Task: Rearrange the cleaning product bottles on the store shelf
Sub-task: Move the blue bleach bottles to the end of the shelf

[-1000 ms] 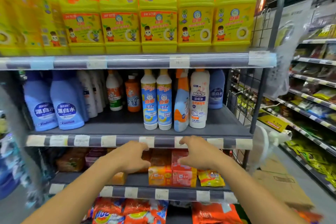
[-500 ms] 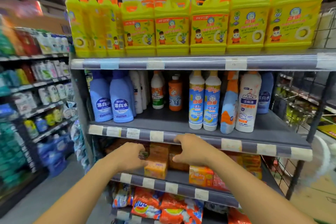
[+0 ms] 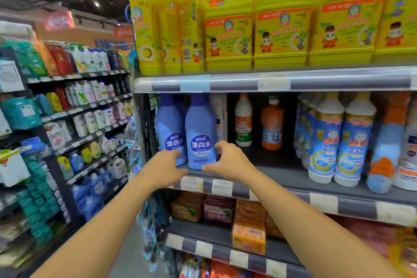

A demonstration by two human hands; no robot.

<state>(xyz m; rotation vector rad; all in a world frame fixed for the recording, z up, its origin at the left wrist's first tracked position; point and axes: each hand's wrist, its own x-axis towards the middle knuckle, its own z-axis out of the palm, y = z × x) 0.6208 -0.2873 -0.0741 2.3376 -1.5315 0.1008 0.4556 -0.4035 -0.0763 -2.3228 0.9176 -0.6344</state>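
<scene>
Blue bleach bottle stands upright at the left end of the middle shelf.
Your left hand and right hand flank its base, fingers half-curled and spread, closed on nothing; whether they touch it, you cannot tell.

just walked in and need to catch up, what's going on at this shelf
A person is facing a store shelf of cleaning products, both arms stretched toward the left end of the middle shelf. The left hand and right hand sit on either side of the front blue bottle, fingers spread as if to take it; a firm grip is not visible. The bottle stands upright on the shelf beside a second blue bottle. Yellow jugs line the shelf above.
</scene>
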